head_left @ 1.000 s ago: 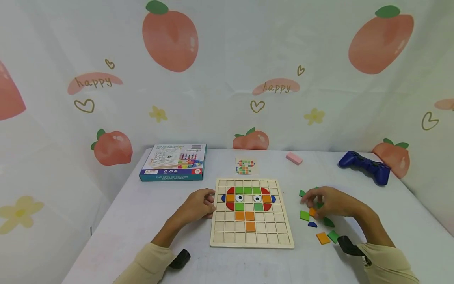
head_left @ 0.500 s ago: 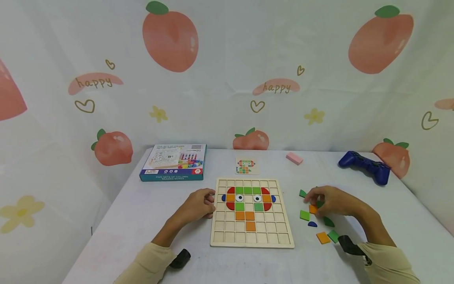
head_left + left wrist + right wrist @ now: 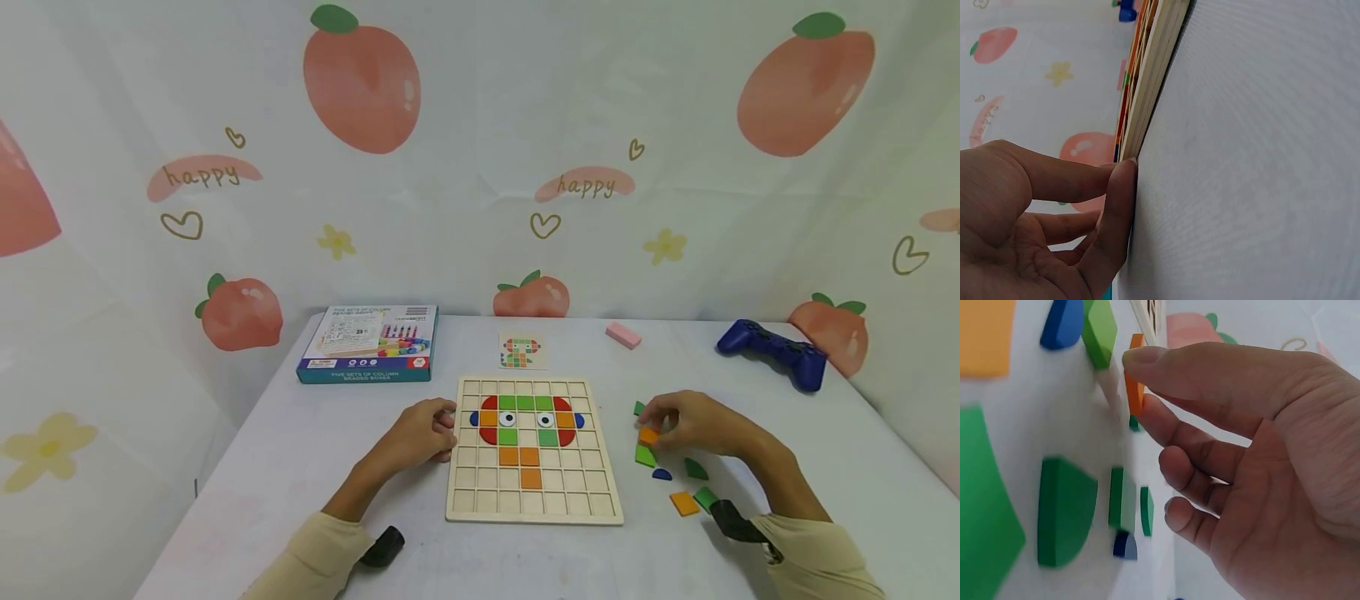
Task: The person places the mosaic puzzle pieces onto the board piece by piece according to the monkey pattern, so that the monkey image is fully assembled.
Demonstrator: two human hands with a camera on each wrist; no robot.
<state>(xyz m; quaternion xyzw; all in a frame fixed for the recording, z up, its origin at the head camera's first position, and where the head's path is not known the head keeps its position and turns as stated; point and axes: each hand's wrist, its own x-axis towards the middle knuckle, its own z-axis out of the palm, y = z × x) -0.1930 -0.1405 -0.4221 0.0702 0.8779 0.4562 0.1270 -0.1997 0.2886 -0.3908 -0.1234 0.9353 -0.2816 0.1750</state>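
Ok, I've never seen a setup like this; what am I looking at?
No machine: a person works bare-handed. The wide picture is taken from the head, the close-ups from each wrist. On the white table lie a pale wooden grid board partly filled with flat coloured tiles, a printed picture card, loose coloured tiles, a pink rectangular block, a blue game controller and a printed box. The left hand holds the board's left edge; the right hand pinches a flat orange tile.

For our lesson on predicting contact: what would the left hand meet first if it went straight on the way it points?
The left hand would meet the wooden board first; its fingertips appear to touch the board's left edge.
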